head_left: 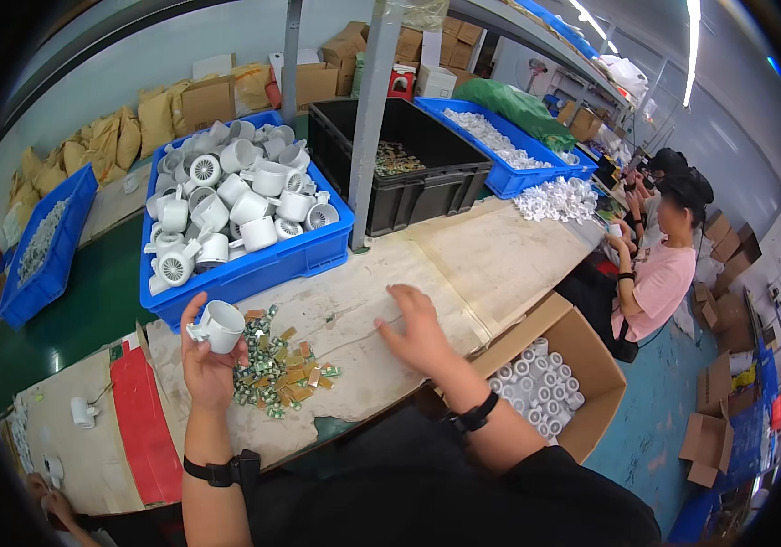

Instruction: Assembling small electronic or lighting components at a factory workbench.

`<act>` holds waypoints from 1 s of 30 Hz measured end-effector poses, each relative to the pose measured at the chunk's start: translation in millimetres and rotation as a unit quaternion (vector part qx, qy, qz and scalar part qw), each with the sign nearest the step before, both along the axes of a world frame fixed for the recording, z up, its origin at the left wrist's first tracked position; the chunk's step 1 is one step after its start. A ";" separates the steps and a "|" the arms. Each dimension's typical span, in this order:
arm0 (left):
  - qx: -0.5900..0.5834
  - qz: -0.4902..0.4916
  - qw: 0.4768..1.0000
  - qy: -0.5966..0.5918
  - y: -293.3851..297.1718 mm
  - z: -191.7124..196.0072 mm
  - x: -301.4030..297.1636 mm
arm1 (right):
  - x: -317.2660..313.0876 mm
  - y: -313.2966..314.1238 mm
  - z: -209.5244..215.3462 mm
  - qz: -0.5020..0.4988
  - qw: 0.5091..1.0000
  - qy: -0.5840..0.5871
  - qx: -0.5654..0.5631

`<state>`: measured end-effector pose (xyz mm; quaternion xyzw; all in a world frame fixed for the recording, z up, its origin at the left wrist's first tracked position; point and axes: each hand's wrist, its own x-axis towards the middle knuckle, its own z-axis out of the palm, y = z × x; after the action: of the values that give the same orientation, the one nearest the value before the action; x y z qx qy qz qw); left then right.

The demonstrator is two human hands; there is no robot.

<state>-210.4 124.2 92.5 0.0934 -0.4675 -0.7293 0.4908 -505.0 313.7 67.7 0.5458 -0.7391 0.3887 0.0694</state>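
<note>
Gripping a white plastic housing, left hand over small circuit boards; right hand open, flat on worktable.

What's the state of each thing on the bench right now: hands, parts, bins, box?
left hand: raised, gripping a white housing
right hand: empty, flat on the table
pile of small circuit boards: loose on the table
blue bin: heaped with white housings
black crate: nearly empty
cardboard box: open, white parts packed upright
</note>
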 end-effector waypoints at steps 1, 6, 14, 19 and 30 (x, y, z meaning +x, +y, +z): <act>0.013 0.025 1.000 -0.004 5.3 -0.4 1.4 | 7.5 1.9 -5.1 0.007 1.000 -0.004 0.001; -0.039 0.012 0.997 -0.066 1.1 -9.3 -4.5 | 17.3 1.3 -3.8 -0.024 0.988 0.130 0.083; -0.383 0.287 0.828 -0.294 6.9 3.4 -10.2 | 16.1 1.6 -5.8 -0.012 0.986 0.126 0.108; -0.354 0.267 0.828 -0.343 12.3 15.4 -4.2 | 10.8 3.9 1.2 0.025 0.995 0.093 -0.031; -0.376 0.227 0.843 -0.311 4.8 3.9 -4.5 | -338.9 73.5 29.3 -0.534 0.819 0.019 0.207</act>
<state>-214.8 129.0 96.3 0.2270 -0.7999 -0.2983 0.4687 -843.9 387.2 97.0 0.0740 -0.9763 0.1178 0.1660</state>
